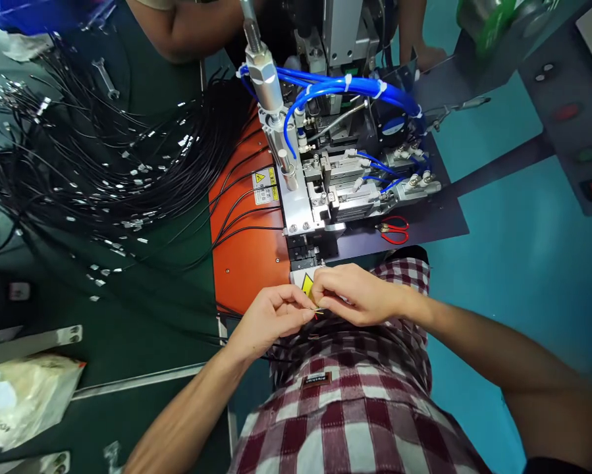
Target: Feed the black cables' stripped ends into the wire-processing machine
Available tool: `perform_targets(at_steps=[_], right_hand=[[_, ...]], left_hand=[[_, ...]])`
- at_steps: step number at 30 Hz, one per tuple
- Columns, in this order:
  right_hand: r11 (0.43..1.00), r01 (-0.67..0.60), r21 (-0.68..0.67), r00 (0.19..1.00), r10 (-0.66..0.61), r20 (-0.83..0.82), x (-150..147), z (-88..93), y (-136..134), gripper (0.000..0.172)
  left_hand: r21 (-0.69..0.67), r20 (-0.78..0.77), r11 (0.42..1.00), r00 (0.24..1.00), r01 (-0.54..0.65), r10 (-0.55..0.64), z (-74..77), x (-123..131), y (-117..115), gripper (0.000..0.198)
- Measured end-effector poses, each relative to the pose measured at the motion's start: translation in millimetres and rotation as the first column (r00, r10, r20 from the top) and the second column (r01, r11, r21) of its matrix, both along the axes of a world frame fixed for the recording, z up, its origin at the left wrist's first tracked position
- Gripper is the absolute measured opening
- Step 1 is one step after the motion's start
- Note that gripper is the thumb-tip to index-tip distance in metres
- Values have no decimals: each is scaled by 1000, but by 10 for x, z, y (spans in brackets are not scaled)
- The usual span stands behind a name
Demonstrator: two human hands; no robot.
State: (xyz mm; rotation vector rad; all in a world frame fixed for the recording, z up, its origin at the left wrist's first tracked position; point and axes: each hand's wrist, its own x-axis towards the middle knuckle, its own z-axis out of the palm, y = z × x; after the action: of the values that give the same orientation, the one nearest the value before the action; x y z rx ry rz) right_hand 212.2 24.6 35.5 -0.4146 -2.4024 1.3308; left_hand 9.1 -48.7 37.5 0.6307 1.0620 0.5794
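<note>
My left hand (pixel 270 322) is closed in a pinch on thin coloured wires (pixel 318 312); red and yellow strands show at its fingertips. My right hand (pixel 352 294) meets it from the right, thumb and forefinger pinched at the same wire ends, its grip partly hidden. Both hands are just in front of a bench machine with an orange-red plate (pixel 249 270), a metal press head (pixel 296 178) and blue air hoses (pixel 345 85). Black cables (pixel 249 229) lie across the plate into the machine. A yellow warning label (pixel 307 284) shows behind my fingers.
A large bundle of black cables (pixel 152 178) with metal ends spreads over the green bench (pixel 142 329). A wrench (pixel 106 79) lies at the back left, red-handled scissors (pixel 395 230) beside the machine. A plastic bag (pixel 33 398) sits at the left. Another person's arm (pixel 197 29) is across the bench.
</note>
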Motion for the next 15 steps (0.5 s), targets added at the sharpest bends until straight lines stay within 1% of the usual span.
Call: perform_targets(at_steps=[5,8,11,15], right_hand=[[987,85,-137,987,-102,-121,-45,-72,-90,9],[978,119,-172,980,-144,-141,-81,-100,-134,11],[986,94,-137,986,-112,-127,-90,-102,-130,11],[1000,-22,-1,999,21,-49,-73,-33,-54,9]], left_hand=[[-3,64,997,995,-73,73,63,-8,31,28],[-16,77,996,993,-85,86,81,-5,41,27],[-49,99,998,994,-32,37,66,-15,52,28],[-93,120,993,991,74,-62,38,-35,59,30]])
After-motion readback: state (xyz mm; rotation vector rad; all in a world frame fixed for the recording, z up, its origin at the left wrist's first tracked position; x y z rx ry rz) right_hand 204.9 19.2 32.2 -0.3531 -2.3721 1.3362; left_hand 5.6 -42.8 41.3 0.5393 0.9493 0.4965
